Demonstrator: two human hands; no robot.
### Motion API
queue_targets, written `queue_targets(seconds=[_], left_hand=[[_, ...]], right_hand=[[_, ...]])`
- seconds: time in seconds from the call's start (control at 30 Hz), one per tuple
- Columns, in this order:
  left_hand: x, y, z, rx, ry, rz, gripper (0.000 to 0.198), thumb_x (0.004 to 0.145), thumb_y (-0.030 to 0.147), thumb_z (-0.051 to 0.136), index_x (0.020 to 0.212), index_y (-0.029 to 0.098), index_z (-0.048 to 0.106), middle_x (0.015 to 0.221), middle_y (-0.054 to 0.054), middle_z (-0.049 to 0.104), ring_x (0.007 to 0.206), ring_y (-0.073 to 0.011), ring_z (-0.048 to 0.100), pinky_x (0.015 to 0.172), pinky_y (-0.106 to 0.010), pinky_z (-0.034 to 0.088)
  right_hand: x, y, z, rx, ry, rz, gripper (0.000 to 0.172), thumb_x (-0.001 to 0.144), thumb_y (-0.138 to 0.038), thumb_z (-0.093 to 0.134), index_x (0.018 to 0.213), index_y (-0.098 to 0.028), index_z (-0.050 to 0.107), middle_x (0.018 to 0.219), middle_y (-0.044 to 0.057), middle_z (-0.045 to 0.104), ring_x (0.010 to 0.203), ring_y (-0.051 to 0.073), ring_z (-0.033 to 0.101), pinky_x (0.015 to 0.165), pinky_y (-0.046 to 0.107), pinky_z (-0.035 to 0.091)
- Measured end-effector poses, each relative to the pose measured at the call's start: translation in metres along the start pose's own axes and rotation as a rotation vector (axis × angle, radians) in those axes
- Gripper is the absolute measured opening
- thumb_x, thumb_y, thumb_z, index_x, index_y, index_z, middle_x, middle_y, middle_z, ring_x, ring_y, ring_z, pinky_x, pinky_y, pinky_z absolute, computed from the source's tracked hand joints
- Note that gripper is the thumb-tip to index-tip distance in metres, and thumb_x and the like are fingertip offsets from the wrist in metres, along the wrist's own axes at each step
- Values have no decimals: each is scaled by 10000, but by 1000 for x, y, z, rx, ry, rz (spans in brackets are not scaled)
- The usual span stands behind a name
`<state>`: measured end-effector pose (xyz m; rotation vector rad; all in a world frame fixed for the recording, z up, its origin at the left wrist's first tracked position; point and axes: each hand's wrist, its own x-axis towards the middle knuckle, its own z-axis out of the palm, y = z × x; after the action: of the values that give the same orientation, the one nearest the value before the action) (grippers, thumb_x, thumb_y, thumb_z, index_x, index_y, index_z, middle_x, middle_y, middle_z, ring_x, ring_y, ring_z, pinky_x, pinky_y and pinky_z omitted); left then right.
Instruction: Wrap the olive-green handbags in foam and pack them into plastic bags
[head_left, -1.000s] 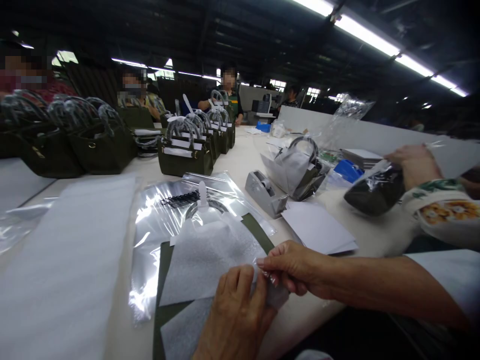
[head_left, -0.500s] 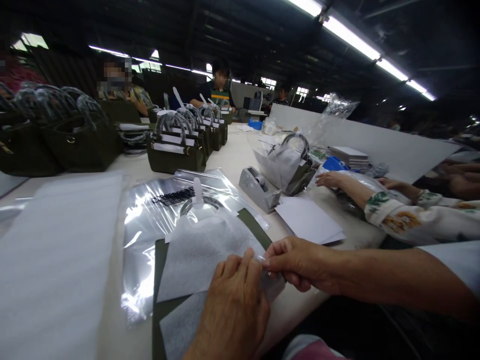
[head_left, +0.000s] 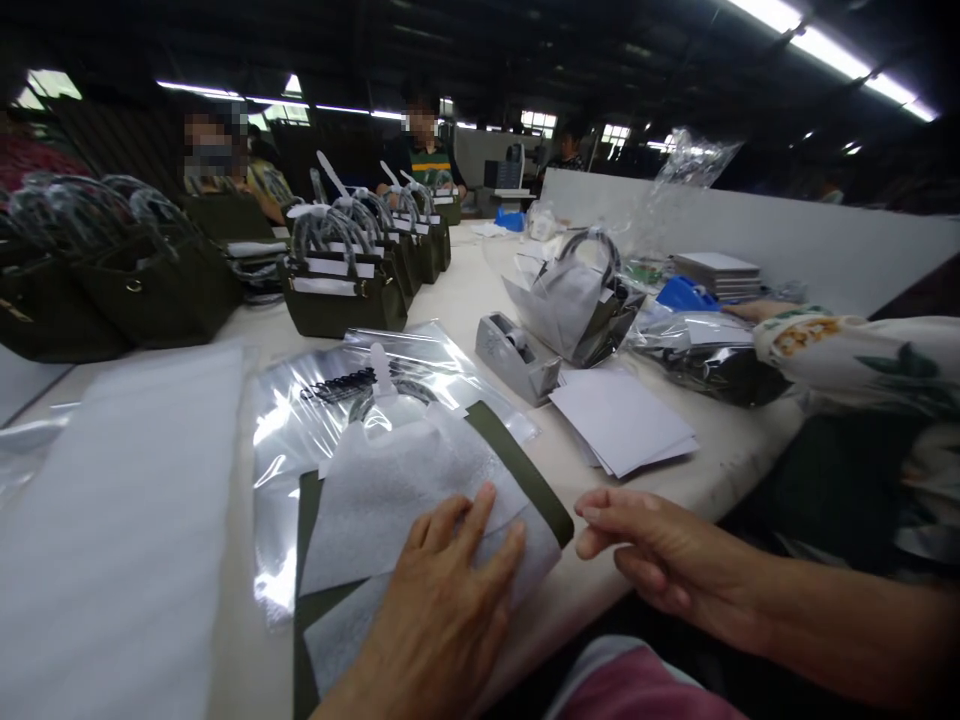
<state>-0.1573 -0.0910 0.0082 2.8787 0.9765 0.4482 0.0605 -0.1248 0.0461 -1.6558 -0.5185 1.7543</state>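
An olive-green handbag (head_left: 517,462) lies flat before me, largely covered by white foam sheet (head_left: 397,470). Its wrapped handle (head_left: 409,392) points away from me, with a pale tag strip (head_left: 382,370) standing up at it. My left hand (head_left: 450,590) rests palm down on the foam sheet, fingers spread. Just off the bag's right corner, my right hand (head_left: 660,550) hovers with loosely curled fingers. Thumb and forefinger sit close together, and I see nothing between them. Beneath the bag are clear plastic bags (head_left: 274,420).
A grey tape dispenser (head_left: 517,355) and white paper sheets (head_left: 622,420) sit to the right. Beyond is a partly wrapped handbag (head_left: 577,305). Several green handbags (head_left: 345,300) line the back left; white foam sheets (head_left: 127,520) lie left. A co-worker's floral sleeve (head_left: 862,350) reaches in.
My right hand has come away from the foam sheet to the right. The fingers of my left hand have spread out on the sheet. The co-worker's arms have shifted right.
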Motion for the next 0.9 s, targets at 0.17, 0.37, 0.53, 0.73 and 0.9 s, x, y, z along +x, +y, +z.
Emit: queue_targets(seconds=[0.17, 0.37, 0.53, 0.73, 0.9], left_hand=[[-4, 3, -8, 32, -46, 84, 515, 715, 274, 594, 1201, 385, 467, 1346, -144, 372, 1151, -367, 415, 826, -510, 436], [-6, 27, -3, 73, -60, 34, 334, 773, 336, 577, 1104, 376, 553, 1360, -83, 374, 1254, -352, 318, 937, -554, 349], [-40, 43, 16, 158, 246, 57, 117, 812, 215, 496, 811, 237, 610, 1060, -28, 591, 1160, -200, 437, 1007, -404, 353], [-102, 33, 12, 83, 570, -788, 404, 812, 197, 516, 1208, 194, 436, 1275, -117, 418, 1200, -225, 398, 956, -436, 415], [-100, 21, 2, -312, 579, -987, 265, 811, 311, 527, 1061, 224, 500, 1360, -68, 355, 1263, -216, 338, 1031, -447, 323]], right_hand=[[10, -18, -5, -180, -156, -383, 223, 825, -353, 524, 915, -156, 469, 757, -3, 571, 505, 39, 499, 428, 139, 408], [30, -36, 66, -357, -451, -915, 282, 889, -345, 423, 1100, -174, 498, 1105, 54, 554, 1047, 141, 520, 957, 317, 405], [50, -22, 118, -690, -571, -1046, 426, 867, -426, 437, 1209, -173, 455, 1199, 71, 515, 1111, 171, 480, 985, 354, 379], [63, -1, 130, -1148, -354, -1508, 536, 776, -286, 590, 1238, -57, 441, 1256, 173, 445, 1173, 257, 412, 986, 392, 392], [59, -3, 145, -1617, -202, -1716, 345, 798, -66, 482, 1130, 4, 540, 1010, 177, 587, 920, 268, 556, 823, 406, 498]])
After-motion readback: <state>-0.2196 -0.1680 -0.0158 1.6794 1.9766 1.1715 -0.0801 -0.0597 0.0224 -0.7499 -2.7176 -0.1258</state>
